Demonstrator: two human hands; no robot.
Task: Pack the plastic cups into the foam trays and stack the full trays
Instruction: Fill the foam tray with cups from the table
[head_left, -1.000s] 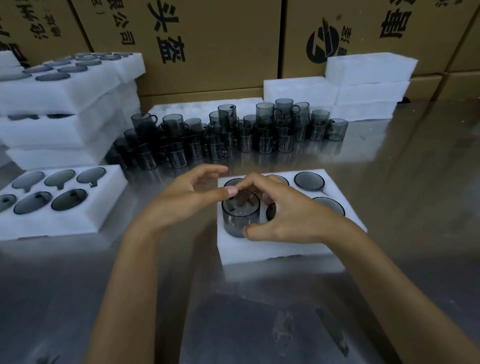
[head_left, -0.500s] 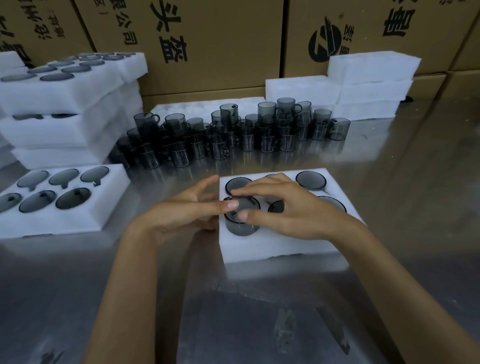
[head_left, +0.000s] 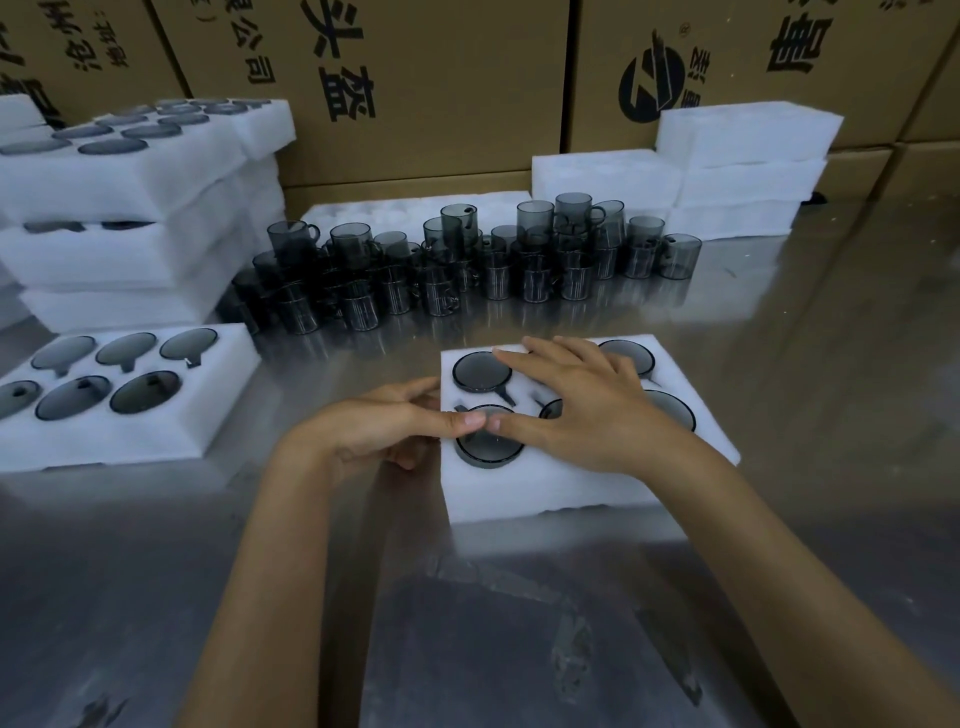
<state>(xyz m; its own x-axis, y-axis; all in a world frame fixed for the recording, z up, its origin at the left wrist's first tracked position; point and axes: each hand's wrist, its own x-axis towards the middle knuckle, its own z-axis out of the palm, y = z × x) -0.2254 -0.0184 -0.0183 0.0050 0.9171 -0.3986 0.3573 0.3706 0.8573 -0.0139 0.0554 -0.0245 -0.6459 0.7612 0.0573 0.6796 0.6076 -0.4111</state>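
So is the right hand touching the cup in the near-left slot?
Touching. The head view shows the right hand's thumb tip resting on the cup's rim.

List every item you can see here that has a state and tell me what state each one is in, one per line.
Foam tray under the hands: visible pockets hold cups.
Near-left cup: sunk almost flush, rim slightly proud.
Left hand: fingers straight, tips pressing that cup.
Right hand: flat, spread across the tray.
Left foam tray: six pockets filled.
Loose cups: unpacked, partly piled.
Foam stack at left: top tray filled.
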